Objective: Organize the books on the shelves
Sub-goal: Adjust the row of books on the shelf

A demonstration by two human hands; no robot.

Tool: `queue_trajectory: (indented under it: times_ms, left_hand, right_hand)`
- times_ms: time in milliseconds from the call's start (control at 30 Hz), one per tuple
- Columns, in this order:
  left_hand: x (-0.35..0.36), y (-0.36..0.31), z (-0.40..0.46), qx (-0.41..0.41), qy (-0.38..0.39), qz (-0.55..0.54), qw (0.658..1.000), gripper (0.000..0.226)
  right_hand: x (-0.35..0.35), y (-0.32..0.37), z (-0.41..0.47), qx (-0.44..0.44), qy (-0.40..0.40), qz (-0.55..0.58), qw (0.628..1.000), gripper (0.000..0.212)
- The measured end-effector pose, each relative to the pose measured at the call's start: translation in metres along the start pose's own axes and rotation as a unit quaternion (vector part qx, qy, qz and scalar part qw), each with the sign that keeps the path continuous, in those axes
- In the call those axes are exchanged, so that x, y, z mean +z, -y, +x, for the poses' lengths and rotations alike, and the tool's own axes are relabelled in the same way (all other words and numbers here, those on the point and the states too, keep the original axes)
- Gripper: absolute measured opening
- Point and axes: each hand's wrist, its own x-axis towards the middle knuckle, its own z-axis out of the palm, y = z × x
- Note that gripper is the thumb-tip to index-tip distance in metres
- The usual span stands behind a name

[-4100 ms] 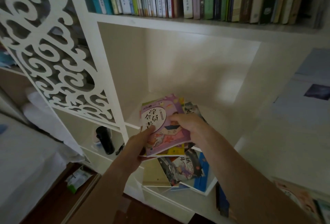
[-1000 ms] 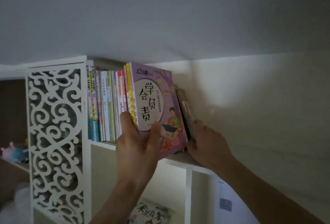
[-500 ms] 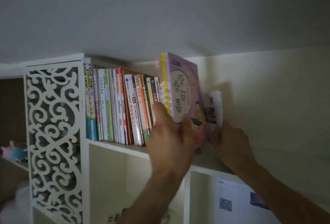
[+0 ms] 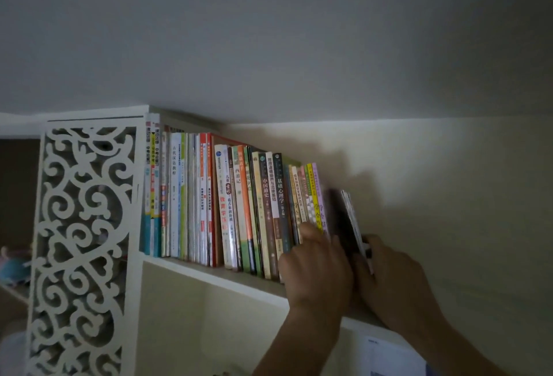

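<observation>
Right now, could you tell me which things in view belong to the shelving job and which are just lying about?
Part of the job:
- row of upright books
- leaning books between both hands
- top shelf
- left hand
- right hand

Just lying about:
- carved white panel
- paper sheet

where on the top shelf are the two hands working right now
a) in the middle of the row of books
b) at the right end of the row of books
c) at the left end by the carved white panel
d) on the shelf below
b: the left hand presses against the last upright books at the right end of the row, and the right hand holds a thin leaning book just beside them, far from the carved panel.
</observation>
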Motion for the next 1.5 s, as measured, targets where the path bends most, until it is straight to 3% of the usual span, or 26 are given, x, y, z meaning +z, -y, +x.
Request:
queue_trajectory:
  times_ms: [167,300,533,667,800,933,1100,1267,1400,1500]
  left_hand:
    - [-0.005,0.003,0.01,0.02,-0.037,0.031,0.999,0.052]
    - [-0.009,0.006,0.018,0.056,0.008,0.06,0.997,0.05]
    - [-0.006,0.03,-0.01,0.241,0.025,0.067,0.968,0.049]
    - [-0.005,0.019,-0.001,0.191,0.104,0.086,0.972,0.037]
    - [0.002,0.006,0.016,0.183,0.12,0.101,0.971,0.029]
    - [0.009,0.026,0.007,0.177,0.076,-0.019,0.981,0.036]
    - [0.034,0.054,-0.016,0.191,-0.016,-0.183,0.964,0.031]
    - [0.049,0.05,-0.035,0.17,-0.135,-0.201,0.955,0.023]
    - [0.048,0.05,-0.04,0.162,-0.142,-0.197,0.956,0.025]
    - [0.047,0.051,-0.042,0.168,-0.14,-0.192,0.957,0.024]
  right_hand:
    - [-0.004,0.004,-0.002,-0.014,-0.001,0.027,1.0,0.027]
    - [-0.006,0.005,-0.002,0.001,0.003,0.052,0.999,0.031]
    - [-0.005,0.002,-0.002,0.008,0.023,0.081,0.996,0.04]
    - [-0.002,0.002,0.004,0.015,0.019,0.141,0.99,0.058]
    - [-0.002,0.0,0.004,0.007,0.018,0.165,0.986,0.064]
    - [-0.004,0.002,0.003,0.013,0.02,0.173,0.985,0.066]
    - [0.004,0.009,0.002,-0.032,0.055,0.071,0.995,0.066]
    - [0.004,0.004,-0.002,-0.005,0.063,0.025,0.998,0.089]
    - [0.0,0.004,-0.008,0.01,0.046,0.001,0.999,0.091]
    - [-0.005,0.004,-0.016,0.03,0.085,-0.054,0.994,0.096]
